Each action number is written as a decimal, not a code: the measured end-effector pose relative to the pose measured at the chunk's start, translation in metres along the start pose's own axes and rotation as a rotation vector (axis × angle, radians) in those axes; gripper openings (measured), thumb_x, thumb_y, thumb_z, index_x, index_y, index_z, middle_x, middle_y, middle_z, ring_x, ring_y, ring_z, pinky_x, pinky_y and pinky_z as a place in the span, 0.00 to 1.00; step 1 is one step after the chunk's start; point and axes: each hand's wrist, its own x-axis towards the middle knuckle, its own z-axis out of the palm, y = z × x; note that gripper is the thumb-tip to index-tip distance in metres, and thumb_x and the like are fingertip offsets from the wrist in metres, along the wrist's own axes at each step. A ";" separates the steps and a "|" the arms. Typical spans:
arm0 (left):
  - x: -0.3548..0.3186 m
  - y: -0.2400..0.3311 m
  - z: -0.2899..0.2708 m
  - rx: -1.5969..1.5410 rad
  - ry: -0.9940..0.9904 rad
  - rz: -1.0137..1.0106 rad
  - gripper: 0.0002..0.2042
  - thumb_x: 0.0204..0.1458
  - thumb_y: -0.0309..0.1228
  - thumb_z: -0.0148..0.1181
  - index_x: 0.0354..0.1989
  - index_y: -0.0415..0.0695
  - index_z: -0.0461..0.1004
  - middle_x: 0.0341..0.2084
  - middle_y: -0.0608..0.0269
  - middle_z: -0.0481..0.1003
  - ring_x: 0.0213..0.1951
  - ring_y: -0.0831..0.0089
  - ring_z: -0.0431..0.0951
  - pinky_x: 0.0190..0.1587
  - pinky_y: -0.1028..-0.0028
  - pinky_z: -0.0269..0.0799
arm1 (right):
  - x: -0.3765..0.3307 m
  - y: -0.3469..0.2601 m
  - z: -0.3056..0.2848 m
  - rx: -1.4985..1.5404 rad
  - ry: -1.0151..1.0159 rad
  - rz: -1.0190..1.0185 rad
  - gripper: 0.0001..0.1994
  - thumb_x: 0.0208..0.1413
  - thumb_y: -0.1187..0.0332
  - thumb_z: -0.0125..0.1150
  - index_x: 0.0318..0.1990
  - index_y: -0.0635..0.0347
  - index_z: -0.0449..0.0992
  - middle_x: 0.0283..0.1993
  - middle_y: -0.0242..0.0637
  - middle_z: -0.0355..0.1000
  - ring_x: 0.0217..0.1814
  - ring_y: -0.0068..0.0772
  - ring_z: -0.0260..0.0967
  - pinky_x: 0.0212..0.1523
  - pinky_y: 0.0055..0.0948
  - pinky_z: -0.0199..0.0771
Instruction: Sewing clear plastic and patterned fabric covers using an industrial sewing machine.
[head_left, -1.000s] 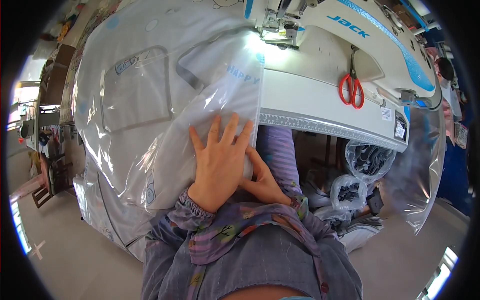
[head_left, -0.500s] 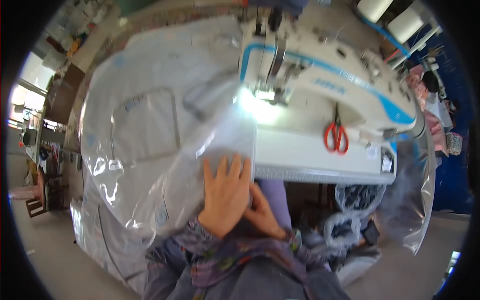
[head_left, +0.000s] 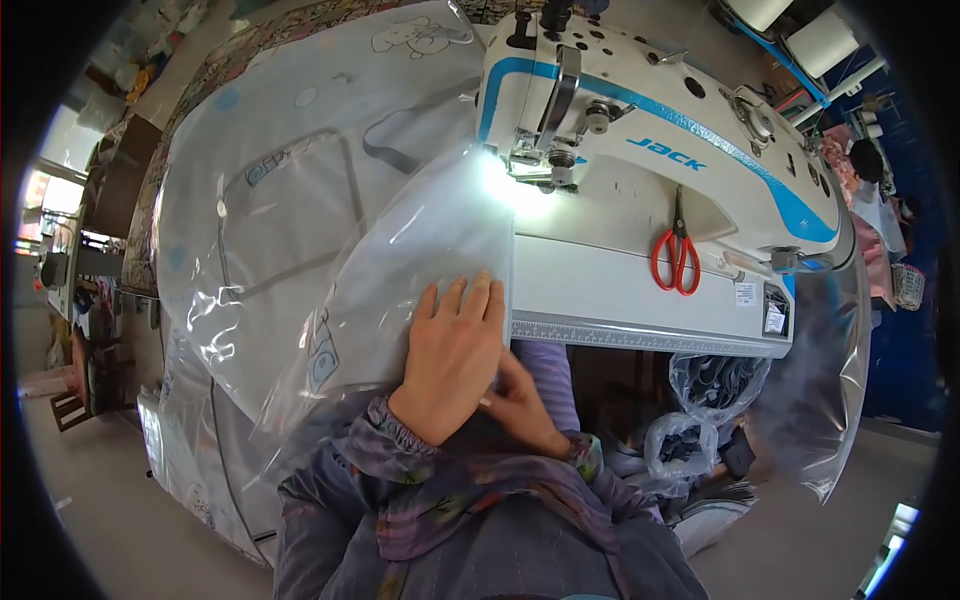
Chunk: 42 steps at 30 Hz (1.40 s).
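Note:
A clear plastic sheet with grey bands and blue printed pictures (head_left: 290, 220) spreads over the table and runs up to the lit needle area of a white and blue sewing machine (head_left: 650, 150). My left hand (head_left: 452, 355) lies flat on the sheet near its right edge, fingers stretched toward the machine. Just below and to the right, my right hand (head_left: 528, 408) is curled at the sheet's near right edge; its fingertips are partly hidden by the left hand and the sheet. Glare from the machine's lamp hides the needle and presser foot.
Red-handled scissors (head_left: 676, 262) lie on the machine bed (head_left: 620, 290), which has a ruler strip (head_left: 640, 338) along its front. Clear bags with dark strips (head_left: 715, 390) hang below at the right. White thread cones (head_left: 825, 42) stand at the far right.
My left hand has slid a little away from me, toward the machine, and the sheet has shifted the same way. My right hand has moved slightly forward too.

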 end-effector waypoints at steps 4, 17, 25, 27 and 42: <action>0.008 -0.005 0.004 0.047 0.011 0.028 0.23 0.54 0.28 0.57 0.61 0.37 0.74 0.60 0.51 0.75 0.61 0.54 0.76 0.66 0.55 0.67 | -0.003 0.001 0.001 -0.047 -0.013 0.058 0.29 0.63 0.81 0.63 0.71 0.66 0.64 0.66 0.35 0.68 0.68 0.26 0.64 0.67 0.29 0.67; 0.036 -0.028 0.028 -0.033 0.157 0.102 0.21 0.55 0.28 0.57 0.58 0.38 0.76 0.56 0.52 0.77 0.57 0.56 0.78 0.61 0.60 0.73 | 0.008 0.004 0.002 0.049 -0.025 0.062 0.36 0.65 0.81 0.62 0.78 0.63 0.53 0.71 0.36 0.62 0.71 0.25 0.60 0.67 0.28 0.66; 0.048 -0.028 0.012 -0.012 0.116 0.160 0.20 0.54 0.28 0.57 0.56 0.38 0.77 0.54 0.53 0.76 0.57 0.58 0.77 0.65 0.57 0.69 | 0.022 0.022 -0.002 -0.052 -0.033 0.165 0.38 0.64 0.79 0.64 0.79 0.62 0.53 0.68 0.33 0.66 0.63 0.22 0.67 0.61 0.27 0.71; 0.034 -0.021 0.001 0.045 0.083 0.156 0.19 0.55 0.28 0.57 0.56 0.38 0.77 0.55 0.55 0.76 0.59 0.59 0.77 0.72 0.48 0.59 | 0.021 0.023 0.002 -0.084 -0.130 0.114 0.39 0.61 0.74 0.70 0.77 0.62 0.56 0.62 0.35 0.73 0.63 0.26 0.69 0.64 0.31 0.70; -0.001 -0.053 0.021 -0.274 0.010 0.147 0.25 0.62 0.36 0.61 0.68 0.44 0.69 0.68 0.54 0.65 0.71 0.52 0.61 0.74 0.36 0.46 | -0.009 0.030 0.020 -0.095 -0.181 0.166 0.42 0.63 0.70 0.68 0.79 0.59 0.48 0.75 0.46 0.59 0.75 0.36 0.60 0.71 0.36 0.63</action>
